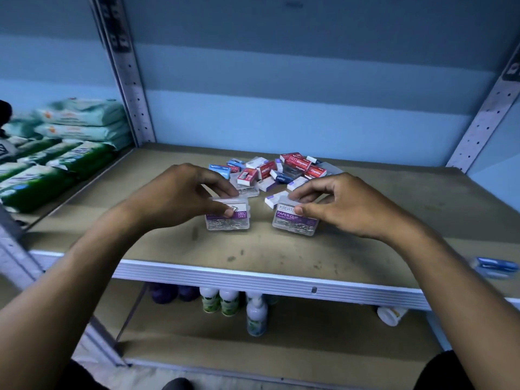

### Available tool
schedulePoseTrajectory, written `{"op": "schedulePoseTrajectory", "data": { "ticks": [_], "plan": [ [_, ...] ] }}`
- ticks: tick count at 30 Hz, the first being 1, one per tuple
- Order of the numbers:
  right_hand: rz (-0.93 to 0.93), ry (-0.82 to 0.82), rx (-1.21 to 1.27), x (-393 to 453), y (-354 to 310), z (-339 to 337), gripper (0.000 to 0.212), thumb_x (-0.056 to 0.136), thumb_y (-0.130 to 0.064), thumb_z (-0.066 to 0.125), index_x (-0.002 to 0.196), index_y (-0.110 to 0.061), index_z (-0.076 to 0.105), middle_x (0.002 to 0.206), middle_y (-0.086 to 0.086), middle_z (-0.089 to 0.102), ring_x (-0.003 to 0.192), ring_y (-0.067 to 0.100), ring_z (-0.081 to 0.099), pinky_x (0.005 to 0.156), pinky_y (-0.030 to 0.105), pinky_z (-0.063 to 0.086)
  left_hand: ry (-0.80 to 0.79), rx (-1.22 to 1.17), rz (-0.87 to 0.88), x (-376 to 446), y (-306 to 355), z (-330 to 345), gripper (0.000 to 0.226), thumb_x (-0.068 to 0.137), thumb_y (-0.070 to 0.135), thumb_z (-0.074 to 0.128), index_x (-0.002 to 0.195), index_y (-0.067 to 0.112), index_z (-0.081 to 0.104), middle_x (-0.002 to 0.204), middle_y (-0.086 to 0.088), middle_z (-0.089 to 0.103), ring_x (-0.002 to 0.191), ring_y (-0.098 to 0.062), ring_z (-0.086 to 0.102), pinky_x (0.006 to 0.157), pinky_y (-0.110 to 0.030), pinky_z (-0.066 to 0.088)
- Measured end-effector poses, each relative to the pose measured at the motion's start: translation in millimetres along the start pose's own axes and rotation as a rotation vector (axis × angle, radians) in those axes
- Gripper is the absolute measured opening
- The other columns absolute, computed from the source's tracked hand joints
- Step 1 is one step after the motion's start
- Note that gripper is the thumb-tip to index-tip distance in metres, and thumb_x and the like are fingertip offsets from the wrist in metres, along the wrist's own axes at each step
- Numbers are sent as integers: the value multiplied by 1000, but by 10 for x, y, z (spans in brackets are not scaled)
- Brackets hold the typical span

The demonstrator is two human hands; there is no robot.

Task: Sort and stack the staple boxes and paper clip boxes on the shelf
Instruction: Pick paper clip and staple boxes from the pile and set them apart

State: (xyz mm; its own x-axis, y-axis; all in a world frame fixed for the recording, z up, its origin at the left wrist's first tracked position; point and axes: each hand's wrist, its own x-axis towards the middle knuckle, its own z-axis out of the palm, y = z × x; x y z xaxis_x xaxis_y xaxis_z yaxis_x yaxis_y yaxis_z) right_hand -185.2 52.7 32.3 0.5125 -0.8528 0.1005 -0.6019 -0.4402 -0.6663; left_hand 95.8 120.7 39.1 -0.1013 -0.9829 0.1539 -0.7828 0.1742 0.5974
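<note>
Head view: looking down at shelf board [281, 249], both arms reaching in.
L clip box [228, 215]: clear plastic, purple label, clips visible inside; sits on board, near-centre, just left of the other clear box.
R clip box [295, 220]: same type, label reads "PAPER CLIP"; on board, beside L clip box w/ a gap, not touching.
Left hand [180, 192]: grasping L clip box from above, thumb on near face, fingers curled over far edge.
Right hand [346, 206]: grasping R clip box, thumb on its top near edge, fingers curled over far edge.
Staple pile [275, 171]: mixed heap of small boxes far-centre of board, behind both hands; red "Staples" boxes [298, 161], blue boxes [222, 168], white/purple boxes [275, 199]; unsorted, tilted, overlapping.
3rd clear box [247, 190]: just behind L clip box, partly hidden by left fingers.
Blue item [495, 266]: near right edge of board, blurred, can't tell what.
Left bay: green and teal soft packs [56, 153] stacked, well apart from boxes.
Lower shelf: white bottles [222, 301] w/ green labels standing, dark purple items [171, 292] left of them, one white container [391, 315] tipped at right.
Uprights: perforated metal posts [126, 71] left and right of bay.
</note>
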Motion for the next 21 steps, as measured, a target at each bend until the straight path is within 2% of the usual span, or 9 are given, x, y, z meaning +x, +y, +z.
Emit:
{"op": "schedulePoseTrajectory", "data": {
  "ticks": [3, 7, 9, 11, 16, 21],
  "plan": [
    [-44, -28, 24, 94, -167, 178, 23, 84, -30, 79, 107, -30, 75, 96, -10, 74, 89, 5, 69, 84, 21, 50, 9, 34, -27, -181, -189, -159, 26, 72, 32, 82, 97, 34, 75, 98, 21, 73, 83, -5, 70, 86, -31, 56],
    [-129, -54, 36, 209, -363, 419, 24, 84, -27, 80, 108, -26, 76, 94, -12, 75, 90, -3, 68, 80, 9, 47, 36, 52, -48, -398, -410, -321, 26, 76, 29, 80, 101, 36, 75, 100, 24, 73, 87, -3, 70, 88, -32, 55],
    [-156, -66, 45, 250, -454, 531, 24, 83, -27, 81, 107, -26, 77, 94, -13, 75, 90, -4, 68, 80, 8, 47, 31, 64, -53, -485, -497, -380, 27, 78, 29, 79, 104, 37, 74, 103, 25, 72, 91, -2, 69, 90, -32, 55],
    [-180, -82, 39, 285, -543, 635, 24, 82, -28, 81, 106, -27, 78, 93, -13, 75, 89, -5, 68, 80, 9, 48, 39, 60, -54, -558, -567, -422, 28, 78, 31, 78, 104, 38, 74, 104, 26, 71, 95, -2, 68, 93, -34, 54],
    [-216, -126, 24, 348, -689, 829, 25, 81, -31, 82, 105, -27, 78, 92, -12, 75, 90, 4, 70, 86, 23, 56, 45, 57, -29, -659, -658, -456, 31, 76, 33, 78, 107, 36, 74, 107, 25, 71, 101, 3, 66, 94, -34, 54],
    [-237, -145, 10, 366, -748, 884, 27, 79, -32, 83, 106, -28, 78, 91, -13, 75, 88, -1, 69, 84, 18, 55, 66, 51, -16, -683, -702, -453, 32, 76, 30, 79, 107, 34, 74, 106, 23, 71, 99, 5, 65, 94, -32, 54]
  ]
}}
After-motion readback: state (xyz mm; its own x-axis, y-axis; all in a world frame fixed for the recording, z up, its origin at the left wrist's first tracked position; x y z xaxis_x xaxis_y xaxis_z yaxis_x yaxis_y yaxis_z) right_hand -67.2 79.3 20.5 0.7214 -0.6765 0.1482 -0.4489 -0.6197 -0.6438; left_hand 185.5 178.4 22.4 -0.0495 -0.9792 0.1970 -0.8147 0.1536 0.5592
